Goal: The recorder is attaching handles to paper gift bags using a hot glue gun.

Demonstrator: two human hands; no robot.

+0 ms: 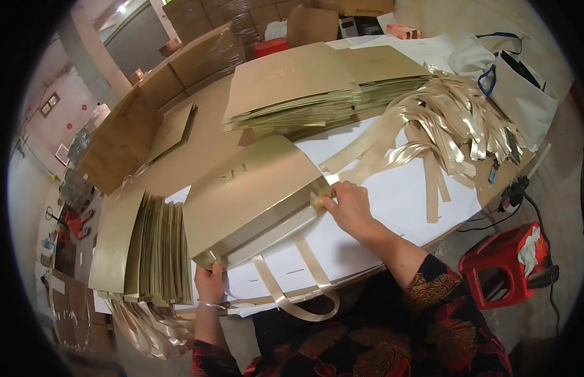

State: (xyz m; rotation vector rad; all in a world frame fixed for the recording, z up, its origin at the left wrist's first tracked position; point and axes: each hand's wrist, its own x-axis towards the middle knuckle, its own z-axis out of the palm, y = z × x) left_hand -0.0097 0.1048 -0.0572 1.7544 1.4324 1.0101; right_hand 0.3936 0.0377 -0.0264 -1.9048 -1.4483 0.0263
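A gold paper gift bag [254, 188] lies on its side on white sheets [367, 231], its open mouth towards me. My left hand [210, 282] grips the near left corner of the mouth. The right corner is pinched between thumb and fingers of my right hand [346, 205]. From the bag's lower edge a cream ribbon handle [303, 315] loops over the table's front edge. At the left stands a row of folded gold bags [162, 249] with ribbons [146, 325] hanging below. To the right of the bag lies a pile of loose satin ribbons [428, 118].
Stacks of flat gold bags [292, 75] lie behind. Cardboard [120, 136] walls the table's far left. A white cloth bag [522, 99] and a blue cutter [493, 173] are at right; a red plastic stool [504, 264] with cables nearby stands on the floor.
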